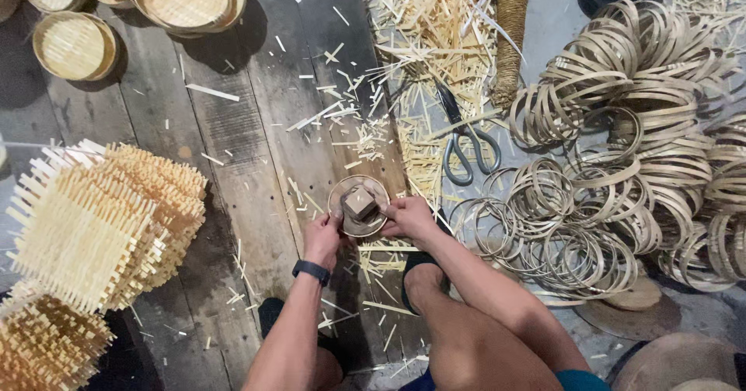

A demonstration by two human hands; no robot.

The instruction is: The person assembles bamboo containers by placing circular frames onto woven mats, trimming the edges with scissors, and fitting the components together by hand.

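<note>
A heap of bamboo rings [645,150] is lying right of the plank floor [233,142], woven mats [93,228] stacked left. A small round tray [358,205] is being gripped at its rim by the left hand [322,235] and right hand [410,217], fingers curled closed, a wooden block [359,202] sitting inside; scissors [465,138] are lying nearby.

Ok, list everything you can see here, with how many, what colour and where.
round form with wooden block: one, brown, floor centre
scissors: one, dark metal, right of centre
bamboo rings: many, tan, heaped right
woven square mats: two stacks showing, pale yellow, left
round woven trays: several, tan, top left
bamboo offcuts: many, pale, scattered top centre
plank floor: dark wood
wristband: one, black, left wrist
left hand: on the form's left edge
right hand: on its right edge
</note>
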